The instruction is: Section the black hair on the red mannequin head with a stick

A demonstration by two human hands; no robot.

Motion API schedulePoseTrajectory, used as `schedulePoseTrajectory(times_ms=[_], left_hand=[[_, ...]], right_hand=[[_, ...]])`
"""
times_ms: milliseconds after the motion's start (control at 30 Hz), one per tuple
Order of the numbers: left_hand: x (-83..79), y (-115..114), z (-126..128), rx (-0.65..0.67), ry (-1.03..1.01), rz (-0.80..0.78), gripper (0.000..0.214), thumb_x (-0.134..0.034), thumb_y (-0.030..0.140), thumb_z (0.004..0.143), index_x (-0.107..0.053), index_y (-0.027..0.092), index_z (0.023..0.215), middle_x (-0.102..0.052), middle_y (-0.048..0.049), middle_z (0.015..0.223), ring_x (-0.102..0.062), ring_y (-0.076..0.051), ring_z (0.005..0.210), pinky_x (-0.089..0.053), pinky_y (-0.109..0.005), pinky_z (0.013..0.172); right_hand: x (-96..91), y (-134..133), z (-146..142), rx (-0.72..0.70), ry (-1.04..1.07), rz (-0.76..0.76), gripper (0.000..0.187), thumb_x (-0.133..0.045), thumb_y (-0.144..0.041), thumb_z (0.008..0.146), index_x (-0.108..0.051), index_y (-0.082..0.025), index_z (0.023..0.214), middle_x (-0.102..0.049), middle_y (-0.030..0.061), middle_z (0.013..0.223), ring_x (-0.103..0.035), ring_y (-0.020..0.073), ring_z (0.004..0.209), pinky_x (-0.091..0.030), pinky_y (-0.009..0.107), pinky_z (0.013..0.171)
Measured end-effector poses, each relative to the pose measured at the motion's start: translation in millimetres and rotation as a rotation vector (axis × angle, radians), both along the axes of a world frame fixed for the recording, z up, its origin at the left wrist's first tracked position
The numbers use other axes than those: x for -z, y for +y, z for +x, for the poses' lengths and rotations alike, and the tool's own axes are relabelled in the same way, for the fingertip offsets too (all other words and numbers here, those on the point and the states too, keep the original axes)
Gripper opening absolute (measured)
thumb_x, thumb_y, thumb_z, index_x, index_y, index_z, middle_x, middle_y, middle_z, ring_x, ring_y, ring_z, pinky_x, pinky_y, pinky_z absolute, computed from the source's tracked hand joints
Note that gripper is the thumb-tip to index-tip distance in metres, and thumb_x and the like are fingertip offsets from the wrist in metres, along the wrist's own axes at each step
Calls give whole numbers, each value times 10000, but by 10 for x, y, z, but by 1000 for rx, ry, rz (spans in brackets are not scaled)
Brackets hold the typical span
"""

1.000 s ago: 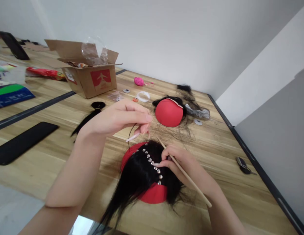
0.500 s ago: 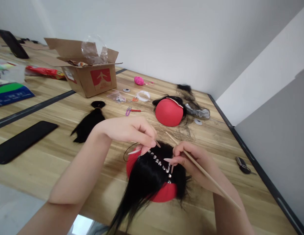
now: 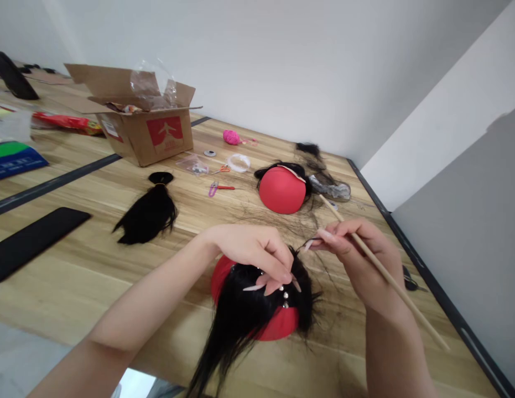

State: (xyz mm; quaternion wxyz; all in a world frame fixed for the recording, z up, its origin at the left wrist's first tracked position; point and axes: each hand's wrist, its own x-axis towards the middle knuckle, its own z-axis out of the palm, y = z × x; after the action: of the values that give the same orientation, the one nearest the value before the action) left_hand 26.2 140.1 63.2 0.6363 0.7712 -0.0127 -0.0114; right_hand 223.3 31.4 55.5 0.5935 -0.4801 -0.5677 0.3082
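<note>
On the table in front of me sits a red dome (image 3: 279,325) draped with black hair (image 3: 244,301), which trails off its front left side. A line of shiny rhinestones (image 3: 286,297) runs over the hair, partly hidden by my left hand (image 3: 261,257). Its fingertips are pinched together against the hair; what lies between them is hidden. My right hand (image 3: 357,249), off to the right of the dome, pinches a thin strand of black hair between thumb and finger. A slim wooden stick (image 3: 390,279) is also held in that hand, slanting across the fingers.
Behind is a second red dome (image 3: 282,189) with black hair. A tied black hair bundle (image 3: 151,213) and a black phone-like slab (image 3: 39,243) lie left. Further back are an open cardboard box (image 3: 147,135), small scissors (image 3: 222,169) and pink yarn (image 3: 231,137).
My right hand has moved up and right, away from the rhinestones, drawing out a hair strand and carrying the stick. My left hand has shifted right and down along the rhinestone line.
</note>
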Motion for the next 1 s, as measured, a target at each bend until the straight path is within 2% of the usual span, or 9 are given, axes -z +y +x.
schedulePoseTrajectory(times_ms=[133, 200, 267, 367, 467, 567, 633, 767, 1000], left_hand=[[23, -11, 17, -117, -37, -55, 356, -630, 356, 890, -689, 137, 616, -650, -56, 637, -559, -126, 568, -458, -237, 589], [24, -3, 5, -208, -64, -118, 339, -641, 341, 878, -680, 127, 618, -635, -51, 627, -570, -127, 578, -448, -238, 597], [25, 13, -11, -297, -99, -176, 323, -650, 316, 869, -675, 117, 615, -625, -51, 620, -596, -136, 599, -445, -242, 605], [24, 45, -32, -402, -199, -225, 312, -642, 279, 873, -683, 107, 616, -637, -62, 649, -619, -148, 636, -453, -255, 635], [14, 69, -56, -477, -303, -263, 309, -649, 276, 880, -697, 107, 626, -649, -66, 671, -605, -144, 637, -458, -267, 651], [-13, 65, -84, -538, -373, -261, 305, -666, 277, 882, -703, 106, 633, -653, -62, 682, -595, -134, 631, -458, -261, 647], [-38, 50, -102, -571, -414, -247, 292, -667, 268, 882, -707, 107, 642, -655, -60, 682, -596, -133, 633, -457, -258, 645], [-78, 30, -131, -610, -466, -204, 278, -650, 248, 886, -706, 115, 649, -642, -49, 644, -604, -146, 652, -467, -268, 676], [-124, 81, -183, -705, -467, -132, 301, -633, 228, 881, -692, 119, 607, -639, -40, 635, -568, -123, 583, -445, -262, 628]], right_hand=[[-4, 41, 45, 159, 126, 89, 157, -788, -267, 813, -638, -225, 792, -701, -12, 790, -746, 178, 777, -640, 337, 807], [-36, 39, 98, 244, 71, 88, 172, -790, -315, 811, -646, -225, 788, -721, -1, 789, -747, 198, 815, -630, 350, 824], [-87, 13, 148, 264, -57, 3, 217, -716, -417, 867, -678, -217, 792, -739, 33, 815, -738, 204, 799, -624, 334, 770], [-159, -51, 163, 87, -294, -196, 393, -528, -518, 960, -712, -207, 806, -731, 58, 802, -688, 176, 684, -581, 290, 641], [-138, -83, 68, -149, -510, -293, 269, -618, -477, 919, -704, -225, 887, -712, 33, 796, -644, 172, 668, -521, 273, 596], [-5, -38, -89, -251, -649, -234, 251, -751, -420, 828, -675, -233, 977, -696, 26, 844, -632, 189, 734, -498, 290, 643], [98, 17, -180, -260, -715, -164, 237, -767, -415, 814, -660, -216, 885, -674, 35, 841, -616, 200, 767, -484, 309, 685], [208, 89, -248, -289, -618, -112, 234, -663, -360, 910, -619, -197, 748, -640, 22, 757, -575, 164, 683, -466, 290, 660], [104, 87, -257, -301, -272, -390, 300, -727, -444, 831, -654, -174, 721, -643, 3, 626, -599, 131, 537, -488, 235, 517]])
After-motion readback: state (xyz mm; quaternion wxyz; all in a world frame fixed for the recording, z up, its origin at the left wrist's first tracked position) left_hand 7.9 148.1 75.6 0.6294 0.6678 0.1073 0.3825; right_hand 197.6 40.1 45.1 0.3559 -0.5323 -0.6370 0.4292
